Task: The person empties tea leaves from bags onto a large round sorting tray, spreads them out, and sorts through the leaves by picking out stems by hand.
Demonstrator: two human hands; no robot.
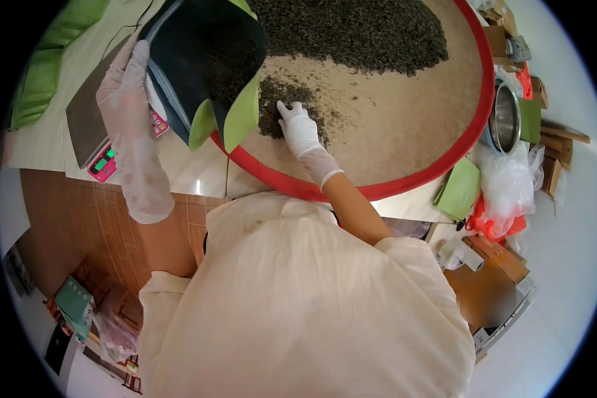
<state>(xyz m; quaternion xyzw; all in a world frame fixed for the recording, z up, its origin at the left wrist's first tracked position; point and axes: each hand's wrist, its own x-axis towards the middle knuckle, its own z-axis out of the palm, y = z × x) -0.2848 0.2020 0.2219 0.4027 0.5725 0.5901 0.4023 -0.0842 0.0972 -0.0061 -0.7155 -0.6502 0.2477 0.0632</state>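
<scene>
Dark-lined green bag (209,63), tilted, mouth over the left rim of a round red-edged tray (404,132) of dark loose leaf
Left hand (123,86), gloved, laid along the bag's outer side above a pink-fronted scale (89,113), whether closed on the bag cannot be told; right hand (298,126), gloved, fingers parted and lightly bent, touching the small leaf pile (273,109) just beside the bag's mouth; large leaf heap (371,33) at the tray's far side; wide pale floor running from right hand to right rim; right forearm over the near rim

The floor (89,222) is brown tile (the wall (567,225), pale).
</scene>
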